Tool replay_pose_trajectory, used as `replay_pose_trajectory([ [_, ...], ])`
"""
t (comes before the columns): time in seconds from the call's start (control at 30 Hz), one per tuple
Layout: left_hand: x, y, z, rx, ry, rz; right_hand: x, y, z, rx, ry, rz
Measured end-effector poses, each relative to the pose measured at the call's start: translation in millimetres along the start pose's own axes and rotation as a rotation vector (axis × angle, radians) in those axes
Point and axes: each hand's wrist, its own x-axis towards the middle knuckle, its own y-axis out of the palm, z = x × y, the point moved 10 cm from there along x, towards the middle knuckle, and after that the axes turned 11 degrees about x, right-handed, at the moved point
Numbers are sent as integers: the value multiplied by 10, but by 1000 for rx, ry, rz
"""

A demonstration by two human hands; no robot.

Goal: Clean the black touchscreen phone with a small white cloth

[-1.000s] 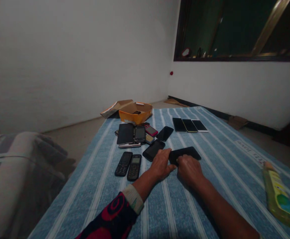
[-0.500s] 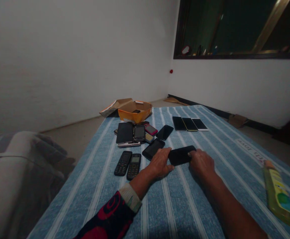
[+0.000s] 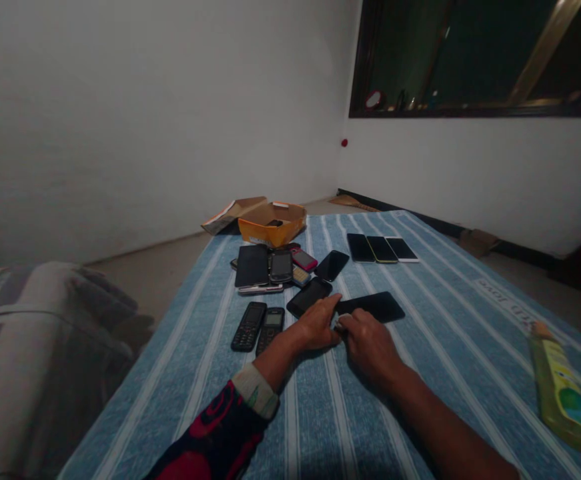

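A black smartphone (image 3: 378, 307) lies face up on the striped blue cloth. My left hand (image 3: 315, 325) grips its left end, with the index finger at the far edge and the thumb nearer me. Over the near left part of the phone, my right hand (image 3: 370, 340) is closed, pinching something small and pale (image 3: 340, 321) that is too small to name. Another dark smartphone (image 3: 309, 297) lies just beyond my left hand. Two black keypad phones, one farther left (image 3: 248, 327) and one partly behind my left wrist (image 3: 271, 327), rest beside it.
A pile of phones (image 3: 251, 265) lies before an open orange box (image 3: 270, 233). One dark phone (image 3: 332, 265) lies alone; three phones (image 3: 382, 249) form a row at the back right. A bottle of yellow-green liquid (image 3: 563, 393) lies at the right edge.
My right hand has moved left along the phone, from its right end to near my left hand. The phone's right end is uncovered now. My left hand has barely moved.
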Motion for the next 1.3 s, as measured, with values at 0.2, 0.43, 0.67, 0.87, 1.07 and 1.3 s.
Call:
replay_pose_trajectory([
  [0.2,1,12,25,-93,-16,-7,214,-203,-459,-103,174,-105],
  [0.43,28,1,29,-141,6,-55,219,103,-54,-70,-17,-3],
  [0.67,16,0,-4,-143,47,-50,196,-2,-70,58,-98,-64],
  [0.87,8,-11,26,-177,10,-50,304,-8,-308,6,24,-49],
  [1.07,56,10,25,-156,55,-54,203,153,136,105,-194,52],
  [1.3,6,-20,-8,-109,17,-19,221,-232,-479,67,5,-161],
])
